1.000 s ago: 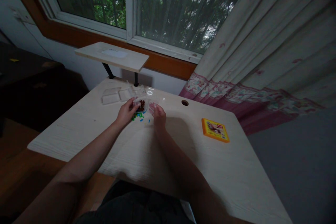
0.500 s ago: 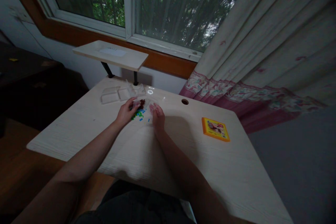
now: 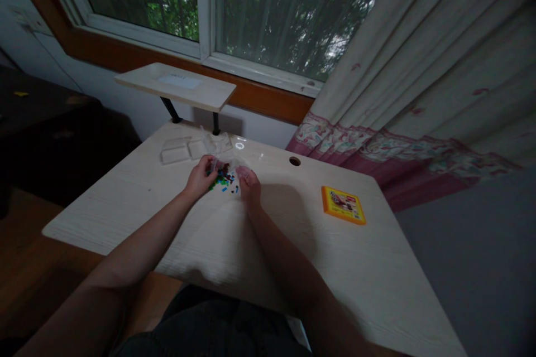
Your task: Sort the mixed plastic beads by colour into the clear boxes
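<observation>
My left hand is closed on the left side of a small clear plastic bag, and my right hand pinches its right side. Dark brown pieces show at the bag between my hands. Right below lies a pile of small building bricks in green, blue and dark brown, loose on the tabletop. The pieces are too small to tell their exact shapes. My fingers partly hide the bag and the pile's left edge.
Clear plastic trays lie behind my left hand, by the black-legged raised shelf. A yellow-orange box lies to the right on the pale table. A round hole is near the table's back edge.
Dark brown pieces have dropped from the bag onto the green and blue pile. The bag is tipped lower, and my right hand has shifted slightly left.
</observation>
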Demonstrator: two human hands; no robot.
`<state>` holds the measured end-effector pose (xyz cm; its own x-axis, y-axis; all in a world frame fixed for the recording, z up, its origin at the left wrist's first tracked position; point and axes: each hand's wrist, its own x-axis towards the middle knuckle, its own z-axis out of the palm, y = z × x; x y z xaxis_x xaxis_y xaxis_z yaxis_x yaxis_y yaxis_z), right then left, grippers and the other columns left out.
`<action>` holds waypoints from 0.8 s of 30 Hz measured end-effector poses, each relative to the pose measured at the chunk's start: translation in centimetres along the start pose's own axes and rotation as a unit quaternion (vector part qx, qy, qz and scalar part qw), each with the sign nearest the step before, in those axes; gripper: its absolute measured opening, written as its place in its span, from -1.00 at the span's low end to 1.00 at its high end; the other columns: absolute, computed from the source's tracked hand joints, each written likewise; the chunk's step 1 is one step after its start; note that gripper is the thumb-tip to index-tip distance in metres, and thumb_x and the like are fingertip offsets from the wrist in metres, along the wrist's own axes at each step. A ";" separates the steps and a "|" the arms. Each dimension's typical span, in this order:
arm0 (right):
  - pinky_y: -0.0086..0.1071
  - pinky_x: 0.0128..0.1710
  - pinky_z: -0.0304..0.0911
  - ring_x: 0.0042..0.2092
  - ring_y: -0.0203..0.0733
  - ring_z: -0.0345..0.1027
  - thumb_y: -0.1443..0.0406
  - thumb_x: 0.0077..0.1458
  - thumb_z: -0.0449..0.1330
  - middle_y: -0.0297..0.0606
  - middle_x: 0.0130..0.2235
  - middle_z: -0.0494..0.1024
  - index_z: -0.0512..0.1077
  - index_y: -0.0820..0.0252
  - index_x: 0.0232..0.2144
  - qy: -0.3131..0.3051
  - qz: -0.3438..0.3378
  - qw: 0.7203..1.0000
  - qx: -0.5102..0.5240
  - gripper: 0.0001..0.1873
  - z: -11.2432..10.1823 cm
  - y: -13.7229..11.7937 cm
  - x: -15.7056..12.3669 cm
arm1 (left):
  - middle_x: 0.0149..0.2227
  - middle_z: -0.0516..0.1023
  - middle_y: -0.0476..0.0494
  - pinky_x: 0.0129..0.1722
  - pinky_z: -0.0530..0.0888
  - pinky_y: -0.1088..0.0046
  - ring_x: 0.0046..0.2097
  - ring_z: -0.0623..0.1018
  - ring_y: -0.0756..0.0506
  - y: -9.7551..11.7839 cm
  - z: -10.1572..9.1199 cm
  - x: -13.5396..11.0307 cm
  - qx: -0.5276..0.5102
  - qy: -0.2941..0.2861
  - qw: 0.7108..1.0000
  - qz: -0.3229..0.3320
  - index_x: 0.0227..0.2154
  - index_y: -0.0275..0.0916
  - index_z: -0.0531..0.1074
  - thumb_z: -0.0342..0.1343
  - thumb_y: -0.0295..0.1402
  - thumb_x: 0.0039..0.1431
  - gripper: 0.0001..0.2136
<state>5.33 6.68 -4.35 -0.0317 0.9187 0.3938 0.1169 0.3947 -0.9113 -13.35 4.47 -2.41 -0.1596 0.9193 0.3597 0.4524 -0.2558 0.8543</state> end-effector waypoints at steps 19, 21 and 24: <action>-0.41 -0.19 0.35 -0.25 -0.23 0.44 0.24 0.07 0.10 -0.32 -0.26 0.59 0.47 0.14 -0.22 -0.020 0.024 0.998 -0.059 -0.76 -0.6 -2.5 -0.3 | -0.14 0.57 -0.09 -0.06 0.47 0.36 -0.11 0.55 -0.12 1.5 -0.7 -0.1 0.086 0.024 0.996 0.030 -0.09 -0.20 0.41 -0.04 -0.47 0.00 -0.63; -0.41 -0.18 0.36 -0.24 -0.23 0.46 0.24 0.06 0.11 -0.32 -0.26 0.61 0.49 0.13 -0.26 -0.019 0.029 0.998 -0.046 -0.78 -0.6 -2.8 -0.3 | -0.15 0.57 -0.08 -0.06 0.47 0.38 -0.12 0.55 -0.11 1.7 -0.8 0.0 0.084 0.028 0.995 0.035 -0.11 -0.22 0.44 -0.05 -0.48 -0.01 -0.63; -0.39 -0.15 0.39 -0.20 -0.22 0.50 0.27 0.04 0.12 -0.29 -0.23 0.64 0.50 0.14 -0.28 -0.019 0.032 0.999 -0.021 -0.80 -0.6 -3.1 -0.3 | -0.17 0.58 -0.08 -0.06 0.47 0.39 -0.13 0.55 -0.10 1.8 -0.8 -0.1 0.075 0.031 0.996 0.046 -0.14 -0.24 0.46 -0.06 -0.49 -0.01 -0.64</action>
<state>5.53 5.14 -1.59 -0.0597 0.9424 0.3291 0.1621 0.3344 -0.9284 -13.21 3.71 -0.56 -0.1627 0.8724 0.4609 0.5932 -0.2868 0.7522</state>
